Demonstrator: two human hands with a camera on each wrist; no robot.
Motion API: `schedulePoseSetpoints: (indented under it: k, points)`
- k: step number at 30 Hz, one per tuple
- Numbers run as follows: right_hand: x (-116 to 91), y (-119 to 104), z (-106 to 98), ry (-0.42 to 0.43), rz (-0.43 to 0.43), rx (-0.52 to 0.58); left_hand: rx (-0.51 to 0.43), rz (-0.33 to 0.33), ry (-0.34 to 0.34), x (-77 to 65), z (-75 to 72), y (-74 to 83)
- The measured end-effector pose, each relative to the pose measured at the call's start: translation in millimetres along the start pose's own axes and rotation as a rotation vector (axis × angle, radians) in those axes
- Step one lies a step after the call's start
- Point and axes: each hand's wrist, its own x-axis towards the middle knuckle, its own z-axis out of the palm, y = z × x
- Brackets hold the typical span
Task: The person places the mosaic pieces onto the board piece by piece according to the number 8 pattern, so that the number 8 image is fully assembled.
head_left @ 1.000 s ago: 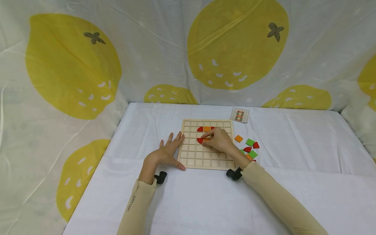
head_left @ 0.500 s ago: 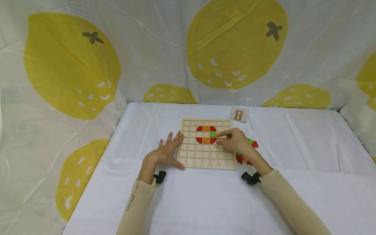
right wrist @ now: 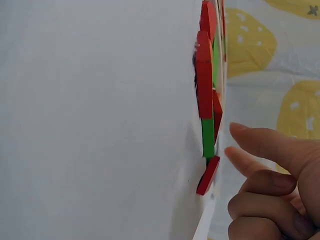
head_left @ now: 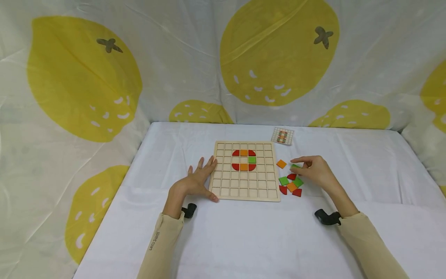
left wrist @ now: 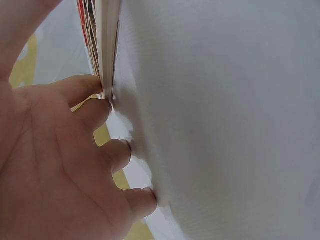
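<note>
A wooden grid board (head_left: 230, 192) lies flat on the table. Set in its cells are red quarter-round tiles (head_left: 235, 167), orange square tiles (head_left: 244, 152) and one green square tile (head_left: 252, 159). My left hand (head_left: 195, 184), fingers spread, touches the board's left edge; in the left wrist view its fingertips (left wrist: 105, 107) meet the board's side. To the right of the board, my right hand (head_left: 316, 170) is over the loose tiles. Its thumb and index finger are parted around a loose green square tile (head_left: 296, 166). No grip on that tile shows in the right wrist view.
Several loose tiles lie right of the board, among them an orange square (head_left: 281, 164) and a red quarter-round (head_left: 297, 192). A small pattern card (head_left: 282, 136) lies behind them. A lemon-printed cloth (head_left: 188, 58) hangs behind the table.
My right hand first worked over the board, then drew back right to the loose tiles. A green square tile now shows in the board between the red-and-orange rows. The left hand stayed put.
</note>
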Motion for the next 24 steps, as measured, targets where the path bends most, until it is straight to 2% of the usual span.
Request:
schedulePoseSetpoints:
  k: [9,18,24]
  points:
    - [-5.7,12.0,-6.8,0.02,0.024,-0.049,0.008,-0.004,-0.003,-0.2,0.2,-0.4]
    - [-1.8,7.4,-2.8,0.017,0.034,-0.077,0.005,0.001,0.001,0.2,-0.8,0.5]
    - [3.0,6.0,-1.6,-0.018,0.004,-0.096,0.002,-0.007,-0.005,-1.1,-0.8,1.2]
